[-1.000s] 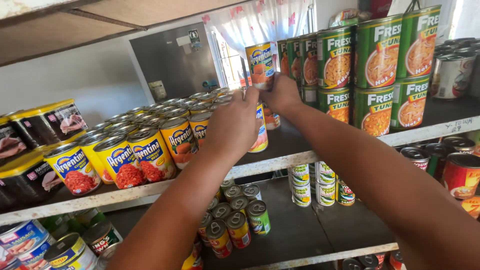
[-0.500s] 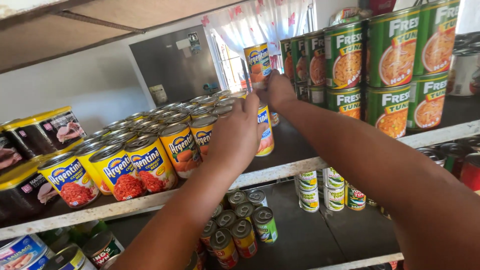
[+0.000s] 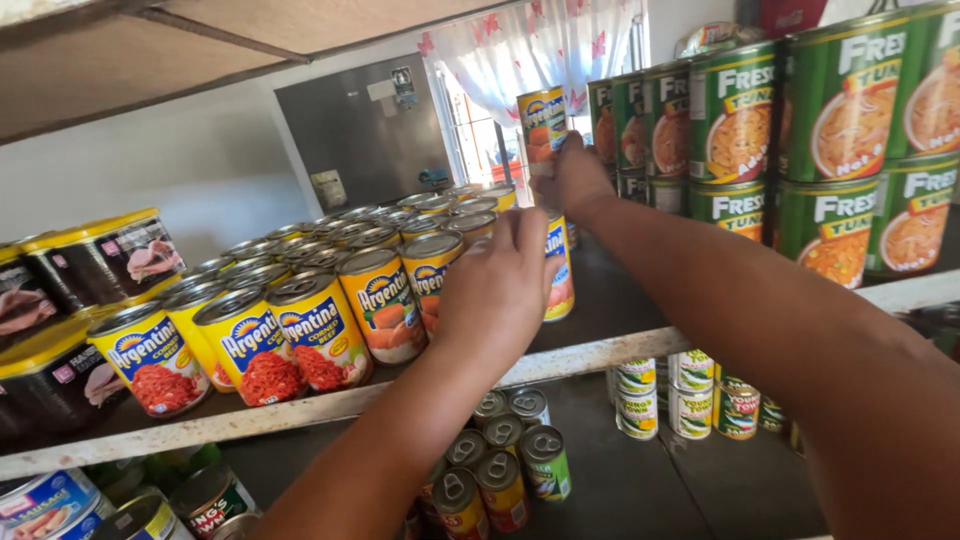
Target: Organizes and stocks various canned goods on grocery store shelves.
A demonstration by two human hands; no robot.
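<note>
My left hand [image 3: 495, 290] is wrapped around a yellow can with a blue label [image 3: 559, 272] standing at the right end of the rows of yellow cans [image 3: 320, 335] on the middle shelf [image 3: 590, 355]. Just above and behind it, my right hand [image 3: 575, 180] grips the lower part of a second yellow can with an orange picture [image 3: 541, 122], held up in the air over the first one. My right forearm crosses the view from the lower right.
Tall green cans [image 3: 840, 110] are stacked in two layers on the right of the shelf. Dark flat tins with yellow lids [image 3: 120, 255] sit at the left. Small cans [image 3: 500, 470] and green-and-white cans [image 3: 690, 395] fill the shelf below. A wooden shelf [image 3: 250, 30] hangs overhead.
Both hands keep their cans. My left hand and its can have drifted slightly right and lower in view; the raised can stays at about the same height.
</note>
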